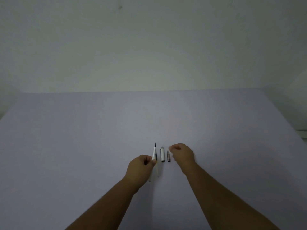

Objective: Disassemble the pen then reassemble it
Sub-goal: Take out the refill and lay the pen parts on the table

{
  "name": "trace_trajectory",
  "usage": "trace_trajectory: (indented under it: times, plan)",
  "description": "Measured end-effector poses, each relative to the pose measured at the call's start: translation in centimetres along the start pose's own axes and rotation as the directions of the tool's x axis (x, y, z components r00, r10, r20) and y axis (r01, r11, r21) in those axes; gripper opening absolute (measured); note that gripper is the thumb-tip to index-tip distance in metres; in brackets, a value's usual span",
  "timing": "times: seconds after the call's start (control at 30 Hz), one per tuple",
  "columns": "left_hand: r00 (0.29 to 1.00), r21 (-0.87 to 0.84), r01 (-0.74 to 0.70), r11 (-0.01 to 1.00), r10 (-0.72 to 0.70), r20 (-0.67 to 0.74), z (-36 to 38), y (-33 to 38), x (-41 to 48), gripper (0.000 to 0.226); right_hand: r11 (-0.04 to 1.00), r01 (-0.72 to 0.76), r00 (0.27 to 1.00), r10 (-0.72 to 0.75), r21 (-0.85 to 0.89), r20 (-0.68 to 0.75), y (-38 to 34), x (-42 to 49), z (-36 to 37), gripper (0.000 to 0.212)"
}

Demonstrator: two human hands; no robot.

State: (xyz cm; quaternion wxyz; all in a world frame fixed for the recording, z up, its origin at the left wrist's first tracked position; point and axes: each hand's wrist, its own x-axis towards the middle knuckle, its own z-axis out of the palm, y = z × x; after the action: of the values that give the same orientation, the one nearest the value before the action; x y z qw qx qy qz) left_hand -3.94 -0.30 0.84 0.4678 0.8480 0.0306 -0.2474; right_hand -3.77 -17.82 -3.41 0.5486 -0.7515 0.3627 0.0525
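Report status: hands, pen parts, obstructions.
Left hand shut on pen body. Right hand empty, beside tip cone. Cap lies between. Nothing in the way.

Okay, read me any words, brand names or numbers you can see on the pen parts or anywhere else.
None can be read.
Pen body in the left hand: no print visible, too small to tell.
Cap and tip piece on the table: no markings visible.
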Motion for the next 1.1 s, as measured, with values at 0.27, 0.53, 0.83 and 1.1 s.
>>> trace_trajectory:
  times: [0.27, 0.53, 0.83, 1.1]
  plan:
    - [0.998, 0.007, -0.056, 0.998, 0.056, 0.011, 0.5, 1.7, -0.5, 0.02, 0.972, 0.024, 0.892, -0.127, 0.236, 0.434, -3.3, -2.2, -1.1, 0.016]
    - [0.996, 0.01, -0.08, 0.997, 0.079, 0.033, 0.7, 2.0, -0.6, 0.014, 0.779, 0.025, 0.994, -0.085, 0.626, 0.067, -6.8, -1.1, -3.6, 0.009]
    - [0.999, -0.018, -0.028, 0.999, 0.028, 0.017, 0.5, 0.4, 0.4, 0.018, 0.945, 0.048, 0.999, -0.051, -0.323, -0.001, -0.9, 2.1, -3.0, 0.022]
    - [1.0, -0.038, 0.014, 0.999, -0.014, 0.016, 0.7, -0.7, 1.0, 0.017, 0.919, 0.058, 0.998, -0.058, -0.389, 0.011, 0.1, 1.7, -1.0, 0.017]
